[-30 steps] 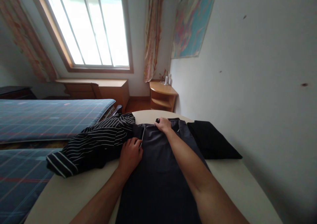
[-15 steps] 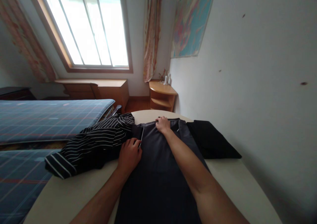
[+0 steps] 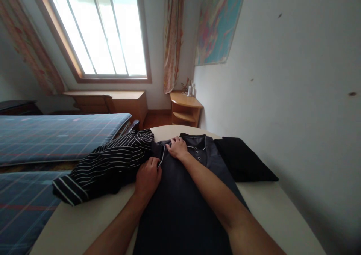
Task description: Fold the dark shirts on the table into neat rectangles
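Observation:
A dark grey polo shirt (image 3: pixel 183 198) lies front up on the round cream table, its collar at the far end and buttons along the placket. My left hand (image 3: pixel 148 177) is at the shirt's left edge, fingers curled over the white-trimmed sleeve hem; the fingertips are partly hidden. My right hand (image 3: pixel 177 148) rests on the shoulder beside the collar, palm down with fingers apart. To the left, a black-and-white striped garment (image 3: pixel 113 161) lies in a loose heap. On the right sits a folded black garment (image 3: pixel 244 159), partly touching the polo shirt.
The cream table (image 3: pixel 282 217) has a curved edge close to the white wall on the right. Blue plaid mattresses (image 3: pixel 62 138) stand along the left. Behind are a wooden desk (image 3: pixel 129 101) and a small corner shelf (image 3: pixel 186 101).
My right hand has moved left from the collar to the shoulder, and the collar and buttons now show. My left hand stays at the sleeve.

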`<state>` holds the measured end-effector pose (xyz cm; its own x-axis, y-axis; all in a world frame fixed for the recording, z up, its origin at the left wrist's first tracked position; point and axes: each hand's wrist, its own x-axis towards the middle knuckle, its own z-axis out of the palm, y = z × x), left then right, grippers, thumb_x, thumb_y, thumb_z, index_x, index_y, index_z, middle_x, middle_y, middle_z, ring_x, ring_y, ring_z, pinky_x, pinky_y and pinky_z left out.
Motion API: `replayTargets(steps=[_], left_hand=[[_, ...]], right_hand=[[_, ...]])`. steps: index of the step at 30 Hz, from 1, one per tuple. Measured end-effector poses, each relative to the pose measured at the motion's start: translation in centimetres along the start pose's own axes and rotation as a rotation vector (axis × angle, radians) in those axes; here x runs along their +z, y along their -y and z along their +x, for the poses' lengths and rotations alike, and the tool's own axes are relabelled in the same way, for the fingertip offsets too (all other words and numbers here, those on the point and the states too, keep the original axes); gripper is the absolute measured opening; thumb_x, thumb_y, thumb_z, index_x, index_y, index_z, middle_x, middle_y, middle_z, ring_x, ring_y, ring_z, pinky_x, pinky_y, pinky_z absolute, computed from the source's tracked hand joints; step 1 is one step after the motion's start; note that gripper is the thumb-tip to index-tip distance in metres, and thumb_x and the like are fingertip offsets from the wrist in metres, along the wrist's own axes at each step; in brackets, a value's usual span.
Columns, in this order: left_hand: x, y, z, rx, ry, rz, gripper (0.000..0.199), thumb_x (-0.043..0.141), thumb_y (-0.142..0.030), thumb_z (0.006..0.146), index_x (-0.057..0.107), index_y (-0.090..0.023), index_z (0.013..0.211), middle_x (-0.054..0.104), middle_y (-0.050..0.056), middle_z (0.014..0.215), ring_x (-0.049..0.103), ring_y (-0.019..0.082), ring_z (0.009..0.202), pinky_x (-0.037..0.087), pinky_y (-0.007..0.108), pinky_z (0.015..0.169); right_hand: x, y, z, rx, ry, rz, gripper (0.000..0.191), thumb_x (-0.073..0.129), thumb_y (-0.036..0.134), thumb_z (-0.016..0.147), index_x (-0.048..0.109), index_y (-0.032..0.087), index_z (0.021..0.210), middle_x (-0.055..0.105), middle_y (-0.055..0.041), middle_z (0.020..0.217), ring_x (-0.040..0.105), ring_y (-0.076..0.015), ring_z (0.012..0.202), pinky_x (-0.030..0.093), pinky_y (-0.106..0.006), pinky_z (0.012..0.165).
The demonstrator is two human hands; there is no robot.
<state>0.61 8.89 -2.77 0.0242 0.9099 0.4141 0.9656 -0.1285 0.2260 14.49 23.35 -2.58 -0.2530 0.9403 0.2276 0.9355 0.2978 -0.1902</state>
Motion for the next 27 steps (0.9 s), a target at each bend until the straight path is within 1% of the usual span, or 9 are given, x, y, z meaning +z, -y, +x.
replayTargets(steps=[3, 5, 7, 11, 14, 18, 20, 24, 27], left_hand=[[0.0, 0.0, 0.0, -0.042, -0.036, 0.0, 0.016, 0.05, -0.02, 0.095, 0.061, -0.02, 0.107, 0.07, 0.006, 0.104, 0.067, 0.022, 0.087, 0.048, 0.032, 0.078], [0.0, 0.0, 0.0, -0.056, -0.059, -0.012, 0.016, 0.048, -0.021, 0.096, 0.06, -0.02, 0.107, 0.07, 0.005, 0.102, 0.068, 0.022, 0.086, 0.048, 0.031, 0.077], [0.0, 0.0, 0.0, -0.052, -0.074, -0.021, 0.017, 0.046, -0.022, 0.097, 0.059, -0.02, 0.107, 0.07, 0.005, 0.102, 0.068, 0.021, 0.086, 0.049, 0.03, 0.077], [0.0, -0.1, -0.1, -0.002, -0.105, -0.035, 0.016, 0.045, -0.022, 0.097, 0.059, -0.02, 0.105, 0.07, 0.006, 0.102, 0.068, 0.021, 0.087, 0.049, 0.031, 0.08], [-0.1, -0.3, -0.1, 0.047, -0.118, -0.076, 0.015, 0.044, -0.021, 0.097, 0.057, -0.02, 0.104, 0.068, 0.006, 0.103, 0.066, 0.022, 0.09, 0.05, 0.033, 0.084], [-0.5, -0.4, -0.3, 0.126, -0.108, -0.137, 0.015, 0.051, -0.019, 0.094, 0.056, -0.021, 0.108, 0.065, 0.007, 0.115, 0.062, 0.023, 0.105, 0.048, 0.033, 0.092], [-0.6, -0.4, -0.4, 0.141, -0.076, -0.13, 0.026, 0.057, -0.017, 0.088, 0.055, -0.022, 0.114, 0.063, 0.007, 0.12, 0.059, 0.024, 0.111, 0.047, 0.034, 0.095], [-0.9, -0.5, -0.8, 0.118, -0.008, -0.095, 0.051, 0.061, -0.006, 0.076, 0.053, -0.023, 0.124, 0.059, 0.008, 0.129, 0.055, 0.026, 0.117, 0.046, 0.036, 0.099], [-1.1, -0.3, -1.1, 0.117, 0.02, -0.081, 0.05, 0.057, -0.004, 0.077, 0.055, -0.022, 0.123, 0.059, 0.008, 0.13, 0.055, 0.026, 0.116, 0.045, 0.037, 0.099]], right_hand=[[0.2, 0.7, -0.5, 0.009, -0.003, 0.063, 0.054, 0.043, 0.05, 0.098, 0.057, 0.014, 0.136, 0.054, -0.0184, 0.14, 0.046, -0.0306, 0.128, 0.035, -0.043, 0.106], [0.0, 0.9, -0.6, 0.005, -0.021, 0.13, 0.049, 0.036, 0.049, 0.1, 0.066, 0.018, 0.125, 0.059, -0.0146, 0.135, 0.05, -0.0281, 0.125, 0.036, -0.041, 0.105], [-0.5, 1.1, -0.6, 0.008, 0.007, 0.2, 0.049, 0.035, 0.051, 0.1, 0.073, 0.022, 0.11, 0.064, -0.0109, 0.129, 0.053, -0.0274, 0.121, 0.039, -0.04, 0.102], [-1.6, 1.5, -0.7, 0.031, 0.102, 0.284, 0.032, 0.059, 0.051, 0.088, 0.076, 0.026, 0.098, 0.07, -0.0072, 0.118, 0.056, -0.029, 0.118, 0.043, -0.039, 0.095], [-2.5, 1.4, -1.0, 0.071, 0.104, 0.401, 0.024, 0.061, 0.041, 0.087, 0.074, 0.023, 0.095, 0.075, -0.0056, 0.101, 0.065, -0.0241, 0.102, 0.046, -0.033, 0.087], [-3.6, 0.1, -1.9, 0.092, -0.003, 0.548, 0.019, 0.061, 0.029, 0.084, 0.069, 0.018, 0.097, 0.073, -0.0044, 0.088, 0.066, -0.0175, 0.08, 0.046, -0.025, 0.072], [-4.0, -0.8, -2.5, 0.087, -0.044, 0.552, 0.021, 0.061, 0.027, 0.084, 0.067, 0.018, 0.102, 0.072, -0.0031, 0.083, 0.066, -0.0168, 0.075, 0.046, -0.024, 0.069], [-4.2, -2.5, -3.8, 0.092, -0.026, 0.456, 0.024, 0.063, 0.032, 0.086, 0.066, 0.021, 0.107, 0.071, -0.003, 0.083, 0.066, -0.0187, 0.078, 0.046, -0.026, 0.071], [-4.1, -3.3, -4.5, 0.075, 0.029, 0.421, 0.028, 0.066, 0.027, 0.085, 0.066, 0.023, 0.113, 0.072, -0.0032, 0.093, 0.068, -0.0191, 0.084, 0.047, -0.026, 0.076]])
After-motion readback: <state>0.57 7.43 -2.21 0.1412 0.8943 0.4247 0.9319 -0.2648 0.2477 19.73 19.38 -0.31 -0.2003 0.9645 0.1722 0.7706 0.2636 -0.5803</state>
